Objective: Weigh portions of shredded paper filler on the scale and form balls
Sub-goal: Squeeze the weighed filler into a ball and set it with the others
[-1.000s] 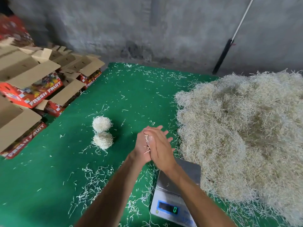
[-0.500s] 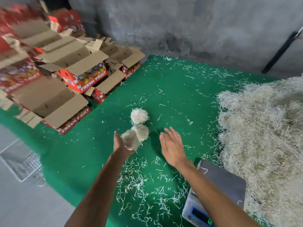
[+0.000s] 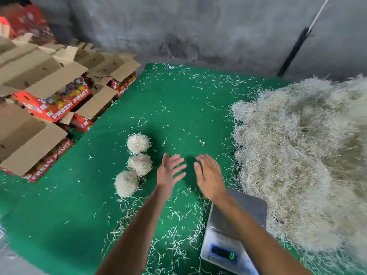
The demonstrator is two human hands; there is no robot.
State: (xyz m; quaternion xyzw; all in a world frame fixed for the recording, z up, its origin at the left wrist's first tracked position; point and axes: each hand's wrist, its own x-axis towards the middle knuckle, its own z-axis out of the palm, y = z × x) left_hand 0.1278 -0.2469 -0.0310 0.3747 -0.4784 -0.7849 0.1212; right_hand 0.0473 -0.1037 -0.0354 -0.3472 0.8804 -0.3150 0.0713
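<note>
Three pale balls of shredded paper lie in a row on the green mat [image 3: 59, 205]: the far ball [image 3: 138, 143], the middle ball [image 3: 139, 163] and the nearest ball [image 3: 126, 183]. My left hand [image 3: 168, 174] hovers just right of them with spread fingers and holds nothing. My right hand [image 3: 210, 176] is beside it, also spread and empty, above the mat. The digital scale [image 3: 234, 233] sits at the lower right under my right forearm; its steel pan is bare and the display shows a green digit. A big heap of shredded paper filler [image 3: 301, 155] fills the right side.
Open red "FRESH FRUIT" cartons [image 3: 51, 100] with raised cardboard flaps are stacked along the mat's left edge. Loose paper shreds are scattered over the mat, thickest near me. A grey concrete wall stands behind, with a dark-handled pole [image 3: 294, 50] leaning on it.
A second ago both hands pressed a wad between the palms. My left hand then set the new ball down by the other two, and both hands have drawn back empty.
</note>
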